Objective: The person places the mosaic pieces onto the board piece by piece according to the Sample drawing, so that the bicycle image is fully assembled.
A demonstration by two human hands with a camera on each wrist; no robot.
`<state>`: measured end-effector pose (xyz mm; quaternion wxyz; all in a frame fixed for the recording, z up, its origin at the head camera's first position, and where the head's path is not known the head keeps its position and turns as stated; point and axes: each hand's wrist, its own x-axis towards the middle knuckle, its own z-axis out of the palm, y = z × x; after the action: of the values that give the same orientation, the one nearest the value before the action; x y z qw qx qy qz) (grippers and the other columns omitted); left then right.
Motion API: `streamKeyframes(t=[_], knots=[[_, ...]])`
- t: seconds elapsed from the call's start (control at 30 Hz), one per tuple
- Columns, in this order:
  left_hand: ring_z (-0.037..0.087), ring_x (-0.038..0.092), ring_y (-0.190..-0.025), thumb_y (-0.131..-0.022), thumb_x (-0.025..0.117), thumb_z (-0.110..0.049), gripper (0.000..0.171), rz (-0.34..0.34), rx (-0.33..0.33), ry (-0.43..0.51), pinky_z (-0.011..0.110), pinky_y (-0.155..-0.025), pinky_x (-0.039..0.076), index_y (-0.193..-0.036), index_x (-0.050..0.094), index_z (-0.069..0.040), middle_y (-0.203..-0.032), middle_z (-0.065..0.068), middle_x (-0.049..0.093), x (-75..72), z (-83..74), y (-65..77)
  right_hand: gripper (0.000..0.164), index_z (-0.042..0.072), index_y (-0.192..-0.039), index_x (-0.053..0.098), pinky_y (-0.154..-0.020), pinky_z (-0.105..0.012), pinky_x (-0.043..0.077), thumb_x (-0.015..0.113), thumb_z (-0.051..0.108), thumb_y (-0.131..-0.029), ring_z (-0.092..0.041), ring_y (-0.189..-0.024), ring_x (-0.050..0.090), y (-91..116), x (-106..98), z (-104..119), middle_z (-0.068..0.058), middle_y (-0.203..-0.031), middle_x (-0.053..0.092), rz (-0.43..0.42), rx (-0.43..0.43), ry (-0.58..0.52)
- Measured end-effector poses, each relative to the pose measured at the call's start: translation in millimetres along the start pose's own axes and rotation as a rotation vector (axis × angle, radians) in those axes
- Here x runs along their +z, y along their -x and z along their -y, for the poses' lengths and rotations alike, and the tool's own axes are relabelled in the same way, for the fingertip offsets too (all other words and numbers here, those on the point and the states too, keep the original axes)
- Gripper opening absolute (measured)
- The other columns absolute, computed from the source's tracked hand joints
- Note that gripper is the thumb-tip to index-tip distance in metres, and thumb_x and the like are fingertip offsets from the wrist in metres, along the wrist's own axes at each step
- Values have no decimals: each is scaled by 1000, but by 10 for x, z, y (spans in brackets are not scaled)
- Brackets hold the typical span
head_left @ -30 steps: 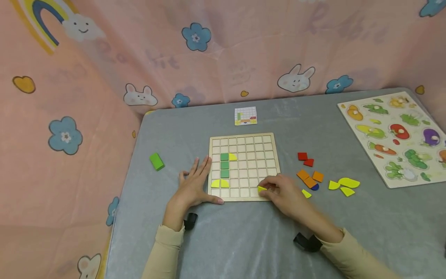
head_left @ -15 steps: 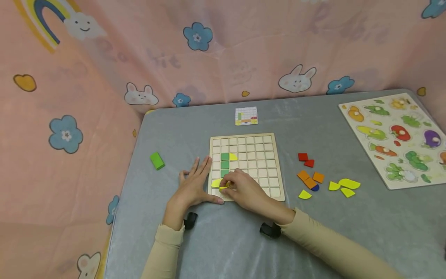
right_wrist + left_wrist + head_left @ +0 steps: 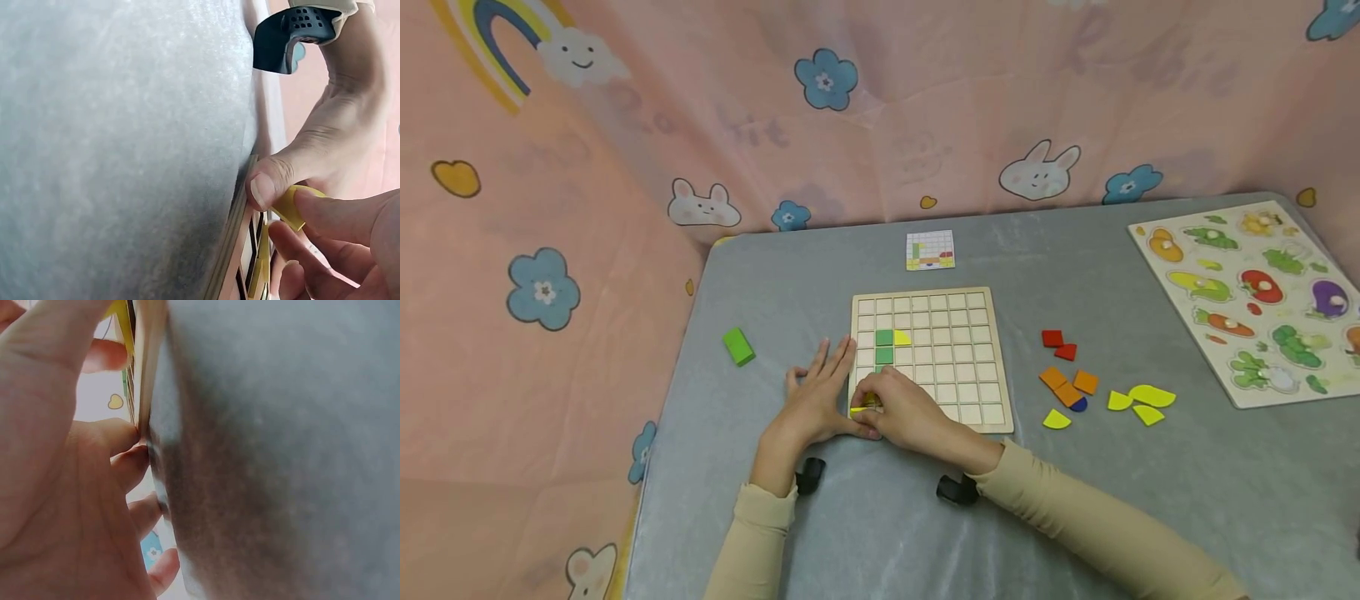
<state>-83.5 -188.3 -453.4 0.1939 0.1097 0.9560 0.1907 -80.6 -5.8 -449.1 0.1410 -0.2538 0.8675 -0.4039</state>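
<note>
A wooden grid board (image 3: 947, 292) lies on the table with green square tiles (image 3: 884, 337) and a yellow quarter-circle tile (image 3: 902, 337) in its cells. My left hand (image 3: 811, 408) lies with spread, straight fingers against the board's left edge, thumb at the front edge. Over the front left corner, my right hand (image 3: 906, 417) pinches a yellow tile (image 3: 289, 207) between thumb and fingers, close above the cells. In the right wrist view the left thumb is right beside that tile. The right hand hides the yellow tiles beneath it in the head view.
A small pattern card (image 3: 930, 250) lies behind the board. To the right are red tiles (image 3: 1052, 338), orange tiles (image 3: 1085, 381), a blue piece (image 3: 1078, 404) and several yellow tiles (image 3: 1152, 394). A green block (image 3: 739, 347) lies left, a vegetable puzzle board (image 3: 1247, 308) far right.
My right hand has carried the yellow tile leftward across the board, from its front right corner to its front left corner. The left hand has stayed in place.
</note>
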Motion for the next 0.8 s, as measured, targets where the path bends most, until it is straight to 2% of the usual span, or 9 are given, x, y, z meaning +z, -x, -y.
streamKeyframes(t=[0.1, 0.2, 0.37, 0.53, 0.8], knots=[[26, -3, -168, -67, 98, -57, 145, 0, 0, 1, 63, -114, 19, -173, 4, -22, -180, -4, 2, -3, -3, 4, 8, 14, -90, 80, -83, -33, 50, 83, 7, -89, -16, -94, 56, -2, 6, 7, 3, -96, 71, -4, 9, 29], [26, -3, -168, -68, 97, -57, 145, -1, 2, 4, 64, -114, 19, -173, 4, -21, -180, -4, 2, -4, -5, 4, 7, 13, -91, 80, -85, -35, 51, 84, 8, -89, -17, -99, 58, -12, 10, 10, 2, -96, 67, -9, 28, 65], [25, -5, -168, -68, 96, -58, 144, 2, -4, 6, 65, -116, 17, -172, 4, -22, -180, -6, 0, 0, -1, -1, 12, 12, -96, 80, -75, -30, 48, 84, 4, -88, -13, -89, 55, -36, 17, 1, 3, -88, 67, -21, 47, 77], [25, -4, -168, -68, 97, -58, 145, 6, -8, 8, 65, -116, 17, -172, 4, -22, -180, -6, 1, 0, -8, -5, 20, 15, -100, 81, -73, -29, 47, 83, 1, -86, -13, -86, 53, -47, 20, -19, 3, -87, 66, -28, 26, 103], [24, -7, -168, -69, 96, -58, 144, 20, -22, 21, 67, -117, 13, -172, 2, -23, -180, -8, -2, -1, -8, 0, 13, 15, -96, 83, -73, -30, 47, 83, 3, -89, -14, -86, 52, -69, -20, -53, 0, -91, 67, -16, 0, 143]])
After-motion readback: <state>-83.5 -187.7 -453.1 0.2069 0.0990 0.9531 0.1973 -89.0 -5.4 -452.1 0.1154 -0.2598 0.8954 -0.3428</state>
